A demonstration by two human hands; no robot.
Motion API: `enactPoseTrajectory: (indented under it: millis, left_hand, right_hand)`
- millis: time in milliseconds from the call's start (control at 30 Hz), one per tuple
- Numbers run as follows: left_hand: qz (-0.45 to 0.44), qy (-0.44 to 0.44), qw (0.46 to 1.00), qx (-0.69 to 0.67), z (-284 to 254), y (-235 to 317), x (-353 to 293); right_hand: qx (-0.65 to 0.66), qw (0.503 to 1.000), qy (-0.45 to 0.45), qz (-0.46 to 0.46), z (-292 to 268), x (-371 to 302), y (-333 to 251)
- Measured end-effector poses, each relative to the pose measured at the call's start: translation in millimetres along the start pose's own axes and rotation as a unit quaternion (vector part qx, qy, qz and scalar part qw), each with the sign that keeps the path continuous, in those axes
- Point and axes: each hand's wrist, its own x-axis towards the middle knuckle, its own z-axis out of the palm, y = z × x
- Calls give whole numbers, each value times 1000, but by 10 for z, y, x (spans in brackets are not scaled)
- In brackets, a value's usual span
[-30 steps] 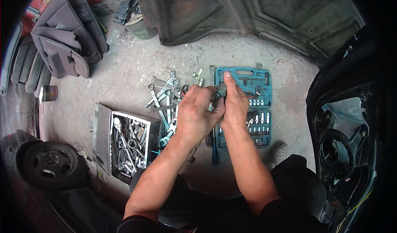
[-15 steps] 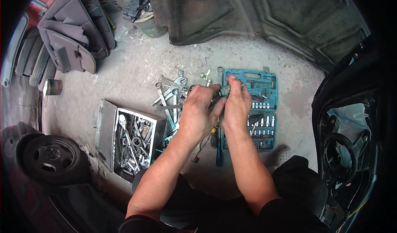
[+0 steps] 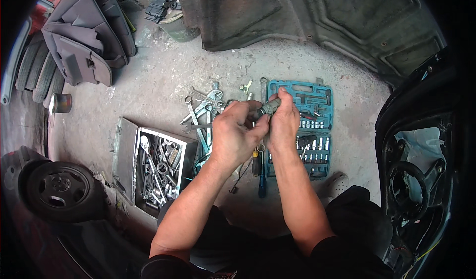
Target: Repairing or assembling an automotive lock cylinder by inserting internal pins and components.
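Observation:
In front of me, above the tools on the floor, my two hands meet around a greenish-grey ribbed cylinder with a dark end. My right hand wraps its outer end from the right. From the left, my left hand has its fingers curled at the dark end, and its thumb lies close to the piece. What those fingers pinch is partly hidden. Beneath my right hand an opened blue socket set case holds rows of sockets. Loose wrenches lie spread beyond my left hand.
An open metal toolbox full of tools stands left of my forearm. A blue-handled screwdriver lies between my arms. A wheel, grey door panels, a bucket, a dark moulded panel and a car door surround me.
The cylinder has turned slightly, and more of its ribbed side shows between my hands. My left fingers have shifted at its dark end. The tools on the floor stay in place.

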Motion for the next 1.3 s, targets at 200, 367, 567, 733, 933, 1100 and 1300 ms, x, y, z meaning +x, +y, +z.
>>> enactPoseTrajectory:
  millis: [200,367,567,733,933,1100,1300]
  left_hand:
    - [-85,-62,994,-42,-103,52,-1]
    - [-61,-58,996,-41,-112,-7,17]
    - [-131,-51,988,-66,-24,0,-46]
    - [61,19,996,58,2,-61,-82]
    - [-184,-47,963,-193,-120,49,-19]
    - [-185,-52,919,-344,-216,-107,47]
    - [-162,-93,903,-386,-265,-85,2]
  right_hand:
    - [-80,995,-7,-66,-25,26,-14]
    - [-170,976,-22,-133,-36,-21,-5]
    - [-205,969,9,-138,-13,-56,-93]
    - [-179,978,5,-102,-15,-63,-85]
    - [-139,979,-121,-84,-155,-7,-126]
    - [-48,959,-271,-63,-204,-78,-259]
    - [-145,935,-295,-135,-277,-139,-322]
